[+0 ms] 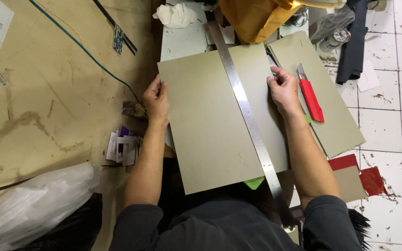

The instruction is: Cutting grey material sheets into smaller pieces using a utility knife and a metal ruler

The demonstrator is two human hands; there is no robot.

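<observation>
A large grey-green cardboard sheet (205,121) lies in front of me on a white worktable (182,42). A long steel ruler (247,116) rests lengthwise across it, right of its middle. My left hand (157,100) grips the sheet's left edge. My right hand (282,88) pinches the sheet's right edge near the top. Just right of that hand a red utility knife (311,96) lies on a second cardboard stack (336,121).
A yellow bag (257,18) and white cloth (175,15) sit at the table's far end. Brown cardboard (47,93) with a cable covers the floor on the left, beside a clear plastic bag (33,204) and small printed cards (124,146). Red scraps (371,179) lie on white tiles.
</observation>
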